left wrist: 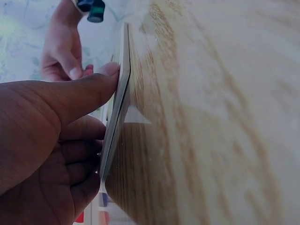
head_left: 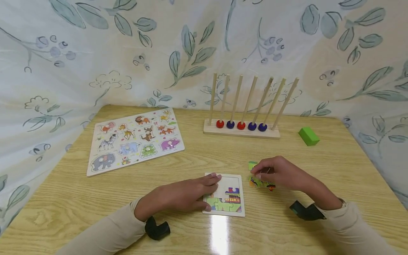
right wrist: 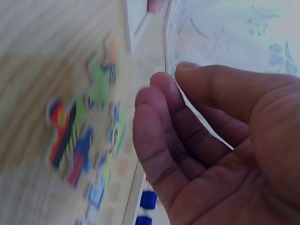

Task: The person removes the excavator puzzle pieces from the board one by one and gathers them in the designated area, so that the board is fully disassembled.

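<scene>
A small square jigsaw tray (head_left: 229,176) lies on the table, its lower and right parts filled with joined pieces (head_left: 224,205). My left hand (head_left: 188,193) rests on the tray's left side. In the left wrist view its thumb (left wrist: 89,89) lies on the tray's edge. My right hand (head_left: 280,173) is over the loose jigsaw pieces (head_left: 257,182) right of the tray and partly hides them. In the right wrist view, its thumb and loosely bent fingers (right wrist: 152,136) hold nothing; the colourful loose pieces (right wrist: 63,136) lie beside them.
An animal peg puzzle board (head_left: 137,138) lies at the back left. Behind the tray stands a wooden peg rack (head_left: 242,132) with red and blue beads under upright rods. A green block (head_left: 309,136) sits at the back right. Patterned cloth (head_left: 178,46) hangs behind the table.
</scene>
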`<state>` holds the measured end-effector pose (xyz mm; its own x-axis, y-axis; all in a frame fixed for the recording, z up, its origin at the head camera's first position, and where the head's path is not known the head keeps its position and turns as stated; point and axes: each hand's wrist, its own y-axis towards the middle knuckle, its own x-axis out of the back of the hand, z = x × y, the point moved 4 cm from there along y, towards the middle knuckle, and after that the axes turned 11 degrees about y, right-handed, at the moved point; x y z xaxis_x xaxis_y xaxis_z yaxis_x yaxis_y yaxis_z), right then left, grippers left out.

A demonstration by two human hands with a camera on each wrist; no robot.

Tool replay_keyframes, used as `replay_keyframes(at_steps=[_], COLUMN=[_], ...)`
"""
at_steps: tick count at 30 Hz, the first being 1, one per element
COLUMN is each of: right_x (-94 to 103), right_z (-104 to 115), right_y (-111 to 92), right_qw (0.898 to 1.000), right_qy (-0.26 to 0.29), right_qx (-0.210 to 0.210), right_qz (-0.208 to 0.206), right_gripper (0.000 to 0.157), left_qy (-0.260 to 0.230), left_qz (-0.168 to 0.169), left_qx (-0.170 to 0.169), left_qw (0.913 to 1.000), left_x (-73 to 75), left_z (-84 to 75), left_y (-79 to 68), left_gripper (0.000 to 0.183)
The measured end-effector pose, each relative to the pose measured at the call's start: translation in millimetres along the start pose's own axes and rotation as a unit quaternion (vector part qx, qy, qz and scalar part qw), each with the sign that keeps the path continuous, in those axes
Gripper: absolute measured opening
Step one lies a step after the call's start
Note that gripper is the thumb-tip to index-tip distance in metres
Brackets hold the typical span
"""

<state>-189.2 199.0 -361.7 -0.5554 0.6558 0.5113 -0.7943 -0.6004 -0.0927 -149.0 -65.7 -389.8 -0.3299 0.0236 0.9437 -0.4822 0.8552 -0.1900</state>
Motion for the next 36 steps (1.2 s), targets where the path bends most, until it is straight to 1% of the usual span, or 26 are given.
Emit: replay_keyframes(at_steps=[3, 7, 14, 18, 23, 29, 36], right_x=[-7.6, -16.1, -25.7, -30.5, -37.0, -40.3, -43.4], right_z=[5.4, 9.4, 7.0, 7.1, 8.4, 11.2, 11.0], right_y=[3.8, 9.0, 16.2, 19.2, 21.7, 23.1, 25.6], right_qw=[1.000, 1.000, 0.998, 0.997, 0.996, 0.995, 0.994], right_qy=[0.001, 0.003, 0.028, 0.042, 0.061, 0.077, 0.076], right_qx=[0.014, 0.020, 0.025, 0.035, 0.025, 0.014, 0.024], right_qz=[0.009, 0.018, 0.040, 0.047, 0.057, 0.061, 0.070], right_gripper=[0.017, 0.017, 0.017, 0.017, 0.016, 0.016, 0.016], left_qy=[-0.002, -0.005, -0.008, -0.013, -0.019, -0.014, -0.011], left_qz=[0.002, 0.002, 0.003, 0.006, 0.008, 0.004, -0.001], left_qx=[0.002, 0.002, 0.003, 0.006, 0.007, 0.000, -0.003], left_qw=[1.0000, 1.0000, 1.0000, 0.9999, 0.9998, 0.9999, 0.9999], left_x=[0.7, 1.4, 1.1, 0.5, 0.4, 0.5, 0.7], left_z=[-0.2, -0.4, 0.2, 0.9, 1.3, 0.8, 0.6], left_y=[-0.2, -0.4, 0.3, 0.9, 0.9, 0.3, 0.2], left_gripper=[0.066, 0.066, 0.065, 0.066, 0.065, 0.065, 0.066])
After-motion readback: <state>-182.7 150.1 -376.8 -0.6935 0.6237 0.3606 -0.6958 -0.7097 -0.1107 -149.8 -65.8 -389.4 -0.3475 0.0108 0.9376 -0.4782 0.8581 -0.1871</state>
